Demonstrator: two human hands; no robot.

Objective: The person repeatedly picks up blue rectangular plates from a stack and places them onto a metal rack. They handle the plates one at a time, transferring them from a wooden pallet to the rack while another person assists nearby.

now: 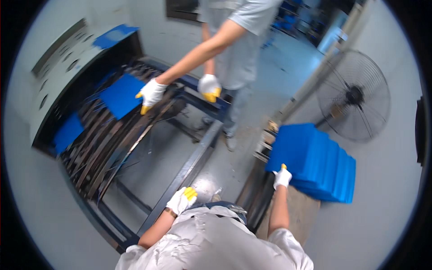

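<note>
Blue sheets (310, 157), fanned into overlapping steps, lie in a pile to the person's right, beside a standing fan (354, 95). The right hand (282, 176), in a white glove with yellow at the fingertips, is at the pile's near left corner, touching the top sheet or just beside it; whether fingers and thumb are clamped on an edge cannot be told. The left hand (181, 200), gloved alike, has its fingers together and loosely curled near the dark metal rail (191, 164); whether it grips anything cannot be told either. Far left, a co-worker's gloved hand (152, 93) is at a blue sheet on the slats (118, 96); their other gloved hand (209, 87) hangs nearer the rail's far end. For good handling at the pile, the thumb would best part one edge from those beneath, since such flat, smooth-looking sheets may cling together or slide, and a second hand under the opposite edge would probably limit bending.
</note>
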